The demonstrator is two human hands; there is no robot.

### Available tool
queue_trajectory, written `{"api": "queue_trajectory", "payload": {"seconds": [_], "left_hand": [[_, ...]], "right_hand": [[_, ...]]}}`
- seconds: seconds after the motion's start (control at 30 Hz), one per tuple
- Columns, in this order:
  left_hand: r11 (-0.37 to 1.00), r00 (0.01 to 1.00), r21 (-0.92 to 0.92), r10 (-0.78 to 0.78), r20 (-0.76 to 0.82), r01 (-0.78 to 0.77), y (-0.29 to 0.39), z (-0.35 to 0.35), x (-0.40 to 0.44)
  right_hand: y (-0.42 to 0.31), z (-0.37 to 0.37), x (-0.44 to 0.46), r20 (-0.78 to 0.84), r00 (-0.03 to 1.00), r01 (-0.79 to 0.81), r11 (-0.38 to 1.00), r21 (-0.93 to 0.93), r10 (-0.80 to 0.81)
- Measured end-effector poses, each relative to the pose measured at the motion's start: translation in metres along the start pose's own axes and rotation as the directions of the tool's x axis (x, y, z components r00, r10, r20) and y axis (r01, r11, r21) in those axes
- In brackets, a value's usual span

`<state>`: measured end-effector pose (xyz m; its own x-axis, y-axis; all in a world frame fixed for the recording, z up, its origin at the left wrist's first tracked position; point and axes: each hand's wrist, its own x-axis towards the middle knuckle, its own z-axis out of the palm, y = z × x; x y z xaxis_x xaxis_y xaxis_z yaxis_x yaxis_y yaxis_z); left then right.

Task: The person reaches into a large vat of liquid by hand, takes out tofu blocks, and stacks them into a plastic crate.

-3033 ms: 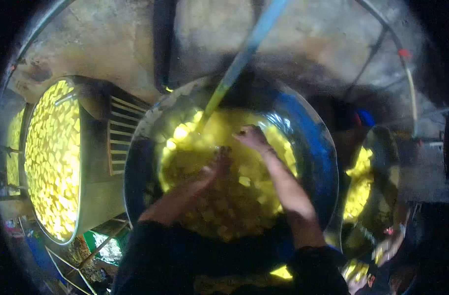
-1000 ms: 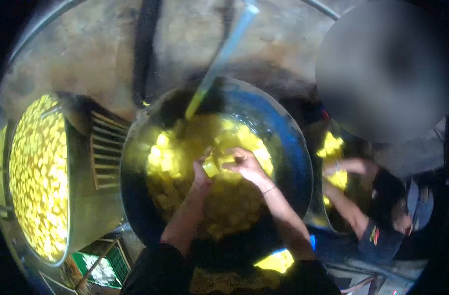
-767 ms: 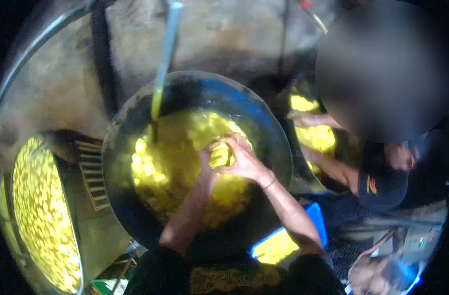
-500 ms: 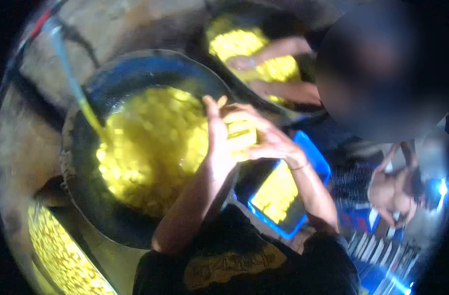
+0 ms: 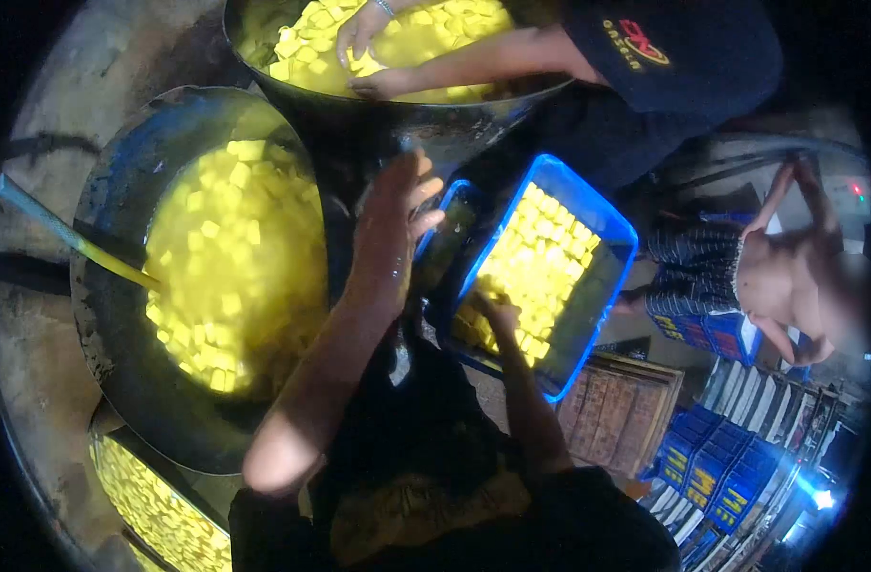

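Observation:
My left hand is raised between the large wok and the blue crate, empty, with its fingers apart and slightly curved. My right hand reaches down into the blue crate, its spread fingers touching yellow tofu cubes packed in rows there. Shadow partly hides those fingertips. To the left, more tofu cubes float in cloudy yellow liquid inside the large dark wok. A pole, bluish above and yellow below, leans over the rim with its lower end in the liquid.
Across from me, a co-worker's hands are among tofu in a second wok. A long container of yellow pieces lies at lower left. Wooden boards, blue crates and another person are on the right.
Both hands were together around yellow tofu beside the wok. They have separated: the left is now empty, the right is down in the blue crate. The view has shifted.

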<state>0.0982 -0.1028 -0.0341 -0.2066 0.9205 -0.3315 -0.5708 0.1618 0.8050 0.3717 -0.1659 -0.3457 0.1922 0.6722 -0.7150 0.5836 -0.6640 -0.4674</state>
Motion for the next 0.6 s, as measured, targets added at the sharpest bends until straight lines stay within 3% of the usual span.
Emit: {"api": "queue_trajectory", "payload": {"seconds": [0.03,0.07,0.17,0.27,0.37,0.4,0.43,0.47,0.5,0.53,0.57,0.6], "left_hand": [[1.0,0.999,-0.018,-0.013,-0.033,0.012,0.006,-0.002,0.004],[0.999,0.997,-0.04,-0.024,-0.068,0.021,0.013,-0.006,0.005],[0.996,0.991,0.018,0.093,-0.094,-0.092,0.054,-0.027,0.007],[0.954,0.952,0.111,0.29,-0.103,-0.278,0.096,-0.085,0.008],[0.925,0.913,0.25,0.342,-0.223,-0.285,0.126,-0.153,-0.006],[0.882,0.933,0.431,0.299,-0.2,-0.19,0.124,-0.18,-0.013],[0.8,0.952,0.594,0.244,-0.185,-0.09,0.116,-0.207,-0.019],[0.758,0.972,0.651,0.173,-0.158,-0.029,0.097,-0.237,-0.018],[0.779,0.973,0.626,0.169,-0.159,-0.033,0.062,-0.263,-0.018],[0.8,0.973,0.599,0.165,-0.161,-0.037,0.026,-0.29,-0.018],[0.447,0.97,0.895,0.214,-0.117,0.009,-0.004,-0.307,-0.018],[0.33,0.965,0.944,0.246,-0.088,0.002,-0.037,-0.317,-0.023]], "right_hand": [[-0.041,0.015,-0.034,-0.162,0.982,-0.146,0.929,-0.339,0.095],[0.02,0.062,0.018,-0.169,0.982,-0.162,0.854,-0.494,0.088],[0.018,0.07,0.012,-0.085,0.99,-0.142,0.774,-0.617,0.114],[-0.001,0.04,0.002,0.132,0.989,0.042,0.746,-0.664,0.061],[-0.061,-0.022,-0.027,0.333,0.94,0.131,0.819,-0.558,0.077],[-0.104,-0.041,-0.055,0.327,0.943,0.112,0.866,-0.487,0.061],[-0.117,-0.061,-0.049,0.362,0.93,0.208,0.909,-0.362,-0.069],[-0.176,-0.065,-0.1,0.267,0.924,0.327,0.929,-0.172,-0.276],[-0.219,-0.069,-0.134,0.27,0.83,0.482,0.871,0.091,-0.488],[-0.266,-0.062,-0.173,0.229,0.718,0.66,0.747,0.074,-0.657],[-0.322,-0.054,-0.227,0.282,0.562,0.81,0.586,0.005,-0.778],[-0.352,-0.036,-0.246,0.381,0.398,0.868,0.477,0.137,-0.834]]}}
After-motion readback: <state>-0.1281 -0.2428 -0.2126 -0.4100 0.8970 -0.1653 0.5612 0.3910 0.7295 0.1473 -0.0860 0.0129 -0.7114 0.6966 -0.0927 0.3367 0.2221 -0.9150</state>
